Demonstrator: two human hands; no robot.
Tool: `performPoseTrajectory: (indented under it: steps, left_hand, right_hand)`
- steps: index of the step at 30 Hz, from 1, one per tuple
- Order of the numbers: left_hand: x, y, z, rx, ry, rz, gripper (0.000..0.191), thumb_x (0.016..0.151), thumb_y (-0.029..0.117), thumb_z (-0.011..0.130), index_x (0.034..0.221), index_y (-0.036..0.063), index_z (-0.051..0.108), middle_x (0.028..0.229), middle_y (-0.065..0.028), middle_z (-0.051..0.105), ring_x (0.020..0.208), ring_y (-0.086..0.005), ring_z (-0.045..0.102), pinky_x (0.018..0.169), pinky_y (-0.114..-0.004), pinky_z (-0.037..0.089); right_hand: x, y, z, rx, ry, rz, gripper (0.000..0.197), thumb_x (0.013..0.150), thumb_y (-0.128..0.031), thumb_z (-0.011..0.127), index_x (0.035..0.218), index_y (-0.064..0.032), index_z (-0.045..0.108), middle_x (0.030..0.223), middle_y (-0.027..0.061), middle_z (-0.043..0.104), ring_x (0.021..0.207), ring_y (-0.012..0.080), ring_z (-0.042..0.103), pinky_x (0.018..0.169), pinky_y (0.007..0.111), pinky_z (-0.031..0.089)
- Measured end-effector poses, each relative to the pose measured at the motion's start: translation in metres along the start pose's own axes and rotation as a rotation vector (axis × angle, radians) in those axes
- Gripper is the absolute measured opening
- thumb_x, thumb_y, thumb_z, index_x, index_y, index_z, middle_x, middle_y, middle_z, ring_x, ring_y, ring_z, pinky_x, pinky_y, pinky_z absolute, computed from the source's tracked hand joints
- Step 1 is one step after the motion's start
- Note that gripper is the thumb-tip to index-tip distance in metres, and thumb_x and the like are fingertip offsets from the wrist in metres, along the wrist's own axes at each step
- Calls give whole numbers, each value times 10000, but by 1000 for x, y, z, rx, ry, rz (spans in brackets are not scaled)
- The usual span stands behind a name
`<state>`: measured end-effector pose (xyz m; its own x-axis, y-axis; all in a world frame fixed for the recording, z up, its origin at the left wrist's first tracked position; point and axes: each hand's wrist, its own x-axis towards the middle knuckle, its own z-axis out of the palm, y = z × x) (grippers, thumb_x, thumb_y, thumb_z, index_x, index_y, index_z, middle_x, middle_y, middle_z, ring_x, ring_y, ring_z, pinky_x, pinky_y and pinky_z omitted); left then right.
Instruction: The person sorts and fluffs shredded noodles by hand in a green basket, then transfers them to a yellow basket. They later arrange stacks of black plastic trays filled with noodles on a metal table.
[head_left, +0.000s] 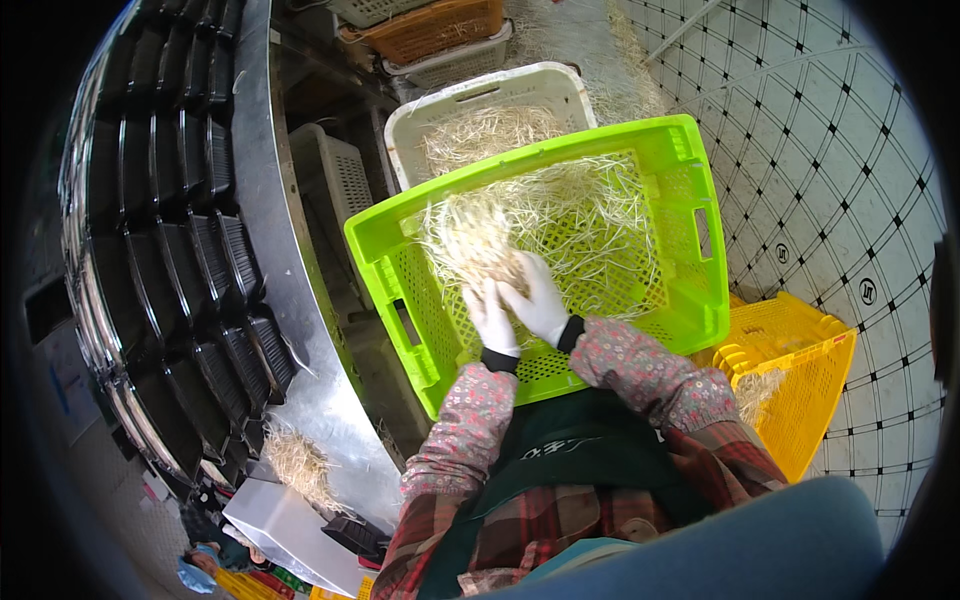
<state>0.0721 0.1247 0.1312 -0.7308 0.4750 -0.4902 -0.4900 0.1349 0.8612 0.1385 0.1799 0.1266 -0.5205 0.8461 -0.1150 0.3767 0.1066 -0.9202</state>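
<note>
Both hands, in white gloves with black cuffs, meet over a bright green plastic crate (709, 300) in front of me. My left hand (491, 322) and my right hand (536, 296) grip a bunch of pale, thin-stemmed mushrooms (472, 232), apparently enoki. The brownish end of the bunch is at my fingers, and its paler end points away from me. Glare washes out part of it. Loose pale stems (592, 225) lie scattered over the crate's perforated bottom.
A white crate (585, 97) with straw-coloured trimmings stands behind the green one. Stacked crates (427, 37) are farther back. At left, a metal table (262, 150) carries black plastic trays (165, 187), a trimmings pile (300, 465) and a whitish box (300, 529). A yellow crate (814, 375) stands right. Another person (206, 559) shows lower left.
</note>
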Motion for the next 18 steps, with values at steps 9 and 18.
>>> performPoseTrajectory:
  steps: [9,18]
  left_hand:
    - [99,-62,-82,212,246,-159,738,847,328,577,1411,91,165,1333,-104,401,1157,-208,428,959,-353,334]
    - [74,-69,-101,316,270,-166,691,850,307,568,1412,150,197,1459,-64,221,1313,-226,251,1010,-454,227]
  right_hand:
    - [65,79,12,-292,-67,-33,457,807,-333,548,1202,-103,529,1190,180,516,1091,324,488,934,428,377]
    - [96,118,-12,-742,-276,-77,164,778,-139,519,900,-152,628,851,87,624,789,259,602,652,395,469]
